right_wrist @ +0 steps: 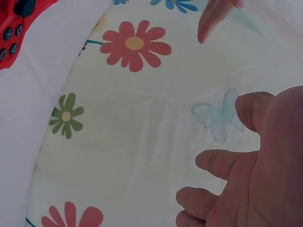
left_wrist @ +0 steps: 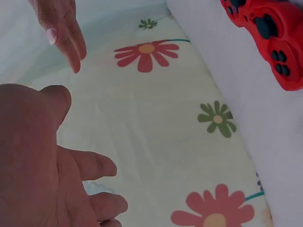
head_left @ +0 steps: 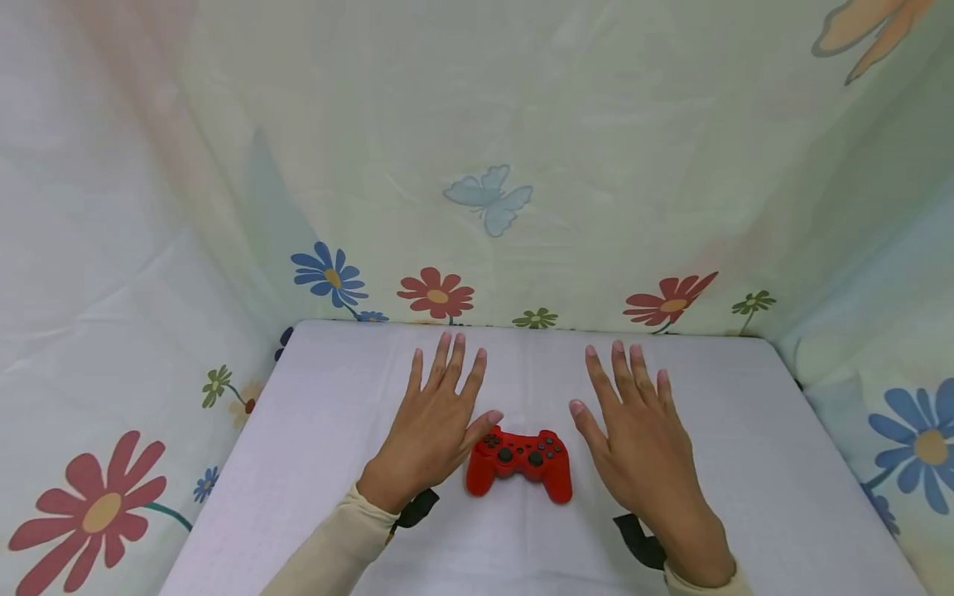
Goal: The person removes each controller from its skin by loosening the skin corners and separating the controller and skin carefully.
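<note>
Released on both sides, with nothing held in left hand (head_left: pixel 432 430) or right hand (head_left: pixel 644 447). Between them, flat on the white table (head_left: pixel 734 439): red game controller (head_left: pixel 520 465). Likely light, stiff, sturdy, perhaps slightly slippery; best held by both handles (head_left: pixel 556 483), clear of the thumbsticks (head_left: pixel 535 458).

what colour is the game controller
The game controller is red, seen best in the head view.

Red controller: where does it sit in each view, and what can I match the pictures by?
Head: controller below centre, between the left hand and right hand.
Left wrist: controller in the top right corner, cut off by the frame.
Right wrist: controller in the top left corner, also cut off.
Shared landmark: the green flower printed between two red flowers.
</note>
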Motion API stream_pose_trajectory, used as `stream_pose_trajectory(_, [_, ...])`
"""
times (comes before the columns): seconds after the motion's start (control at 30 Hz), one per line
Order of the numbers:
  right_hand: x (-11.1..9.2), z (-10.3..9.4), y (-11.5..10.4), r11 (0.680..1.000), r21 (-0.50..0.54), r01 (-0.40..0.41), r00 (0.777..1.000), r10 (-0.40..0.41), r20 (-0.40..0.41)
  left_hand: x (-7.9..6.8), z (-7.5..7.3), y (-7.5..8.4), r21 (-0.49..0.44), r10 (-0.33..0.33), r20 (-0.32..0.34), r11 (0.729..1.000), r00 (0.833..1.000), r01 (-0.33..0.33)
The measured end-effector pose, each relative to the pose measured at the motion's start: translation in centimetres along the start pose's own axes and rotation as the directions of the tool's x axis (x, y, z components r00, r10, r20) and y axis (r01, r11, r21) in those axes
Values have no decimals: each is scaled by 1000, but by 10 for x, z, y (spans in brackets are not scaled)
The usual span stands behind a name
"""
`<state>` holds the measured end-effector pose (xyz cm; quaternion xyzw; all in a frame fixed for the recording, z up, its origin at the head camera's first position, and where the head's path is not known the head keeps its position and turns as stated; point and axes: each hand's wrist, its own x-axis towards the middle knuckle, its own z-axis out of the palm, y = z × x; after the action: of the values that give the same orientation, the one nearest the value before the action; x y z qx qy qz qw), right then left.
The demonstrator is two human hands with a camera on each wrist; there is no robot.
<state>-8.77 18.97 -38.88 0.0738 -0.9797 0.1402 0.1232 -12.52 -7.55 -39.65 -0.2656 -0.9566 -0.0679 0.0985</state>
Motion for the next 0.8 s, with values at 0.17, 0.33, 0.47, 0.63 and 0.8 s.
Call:
stream_pose_trajectory(0.17, [0, 11, 2, 1000, 12, 7, 1000, -7, 13, -1, 7, -2, -21, -23, 21, 1000, 1000, 24])
stream_pose_trajectory(0.33, [1, 21, 6, 999, 33, -2, 1000, 1, 31, -1, 19, -4, -48, -45, 28, 998, 999, 46])
stream_pose_trajectory(0.47, [1, 32, 9, 998, 59, -19, 998, 15, 59, -2, 31, -9, -72, -55, 20, 996, 998, 56])
stream_pose_trajectory(0.63, [0, 48, 15, 993, 116, -26, 997, 16, 80, -6, 49, -15, -102, -69, 10, 992, 998, 70])
stream_pose_trajectory(0.8, [-2, 64, 19, 977, 209, -30, 996, 13, 85, -11, 67, -19, -140, -83, 6, 987, 997, 82])
